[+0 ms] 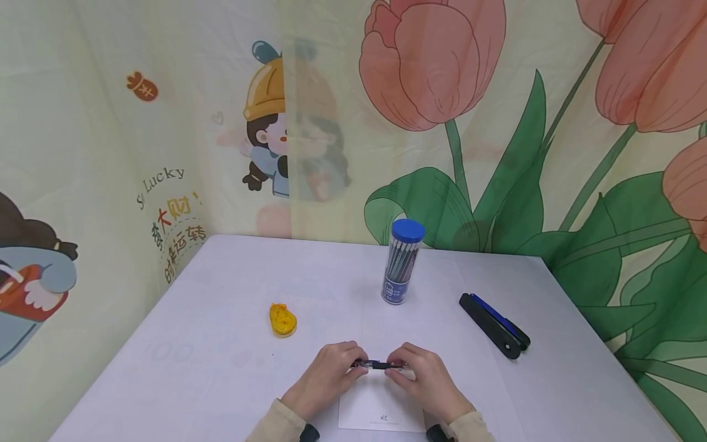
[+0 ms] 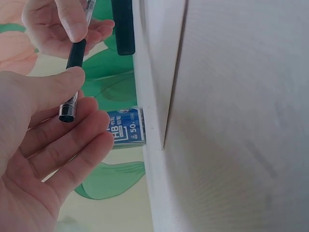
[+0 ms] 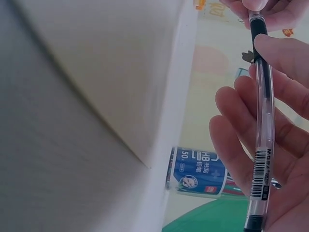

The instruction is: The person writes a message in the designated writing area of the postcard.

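Observation:
Both hands hold one pen (image 1: 379, 364) with a clear barrel and a black grip section, level over a white sheet or pad (image 1: 381, 408). My left hand (image 1: 331, 376) pinches one end between thumb and index finger; a shiny, dark-tipped end (image 2: 67, 115) juts out below the thumb in the left wrist view. On the black grip section presses the thumb of my right hand (image 1: 426, 377), fingers behind the pen. The barrel (image 3: 263, 150), with its barcode label, runs across the right palm in the right wrist view.
A blue-lidded tub of pencils (image 1: 402, 264) stands toward the back of the white table (image 1: 221, 368). Right of the hands lies a black and blue stapler (image 1: 494, 325). A small yellow pear-shaped object (image 1: 283, 320) sits to the left. Printed curtains (image 1: 331, 123) hang behind.

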The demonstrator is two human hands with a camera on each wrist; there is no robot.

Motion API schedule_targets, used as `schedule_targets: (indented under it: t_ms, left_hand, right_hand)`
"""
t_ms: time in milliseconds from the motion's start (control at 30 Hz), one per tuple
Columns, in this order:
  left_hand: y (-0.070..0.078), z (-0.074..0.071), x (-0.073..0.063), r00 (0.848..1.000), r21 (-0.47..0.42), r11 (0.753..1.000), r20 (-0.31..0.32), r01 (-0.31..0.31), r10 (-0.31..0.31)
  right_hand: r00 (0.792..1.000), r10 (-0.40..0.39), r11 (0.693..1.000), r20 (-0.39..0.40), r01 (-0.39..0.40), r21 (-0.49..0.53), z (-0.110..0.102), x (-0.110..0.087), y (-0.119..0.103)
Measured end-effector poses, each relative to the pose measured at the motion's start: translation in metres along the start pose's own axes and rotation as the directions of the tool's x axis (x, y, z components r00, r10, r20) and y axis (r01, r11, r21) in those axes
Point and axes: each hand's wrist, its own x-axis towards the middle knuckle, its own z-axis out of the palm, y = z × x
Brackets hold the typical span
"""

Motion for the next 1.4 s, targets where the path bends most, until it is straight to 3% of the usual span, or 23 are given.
schedule_targets:
  t_ms: [233,833,1000,1167,1400]
  left_hand:
    - [0.0,0.0,0.0,1.0,-0.002,1.0,-0.002,0.01,-0.01]
    - [-0.002,0.0,-0.002,0.998,-0.066,0.996,0.008,0.064,-0.063]
    - [-0.002,-0.002,-0.001,0.997,-0.085,0.993,0.011,0.082,-0.081]
    - [-0.002,-0.003,-0.001,0.997,-0.095,0.993,0.007,0.075,-0.074]
    - [-0.002,-0.002,-0.003,0.998,-0.112,0.993,-0.025,0.046,-0.049]
  right_hand:
    - [1.0,0.016,0.997,-0.008,-0.015,0.082,0.0,0.0,0.006]
    - [0.983,0.181,0.968,0.042,-0.186,0.169,-0.011,-0.001,0.012]
    - [0.962,0.266,0.921,0.068,-0.274,0.277,-0.013,0.0,0.014]
    - [0.932,0.343,0.843,0.119,-0.361,0.398,-0.009,-0.001,0.018]
    - [0.913,0.388,0.775,0.127,-0.398,0.491,-0.007,-0.002,0.021]
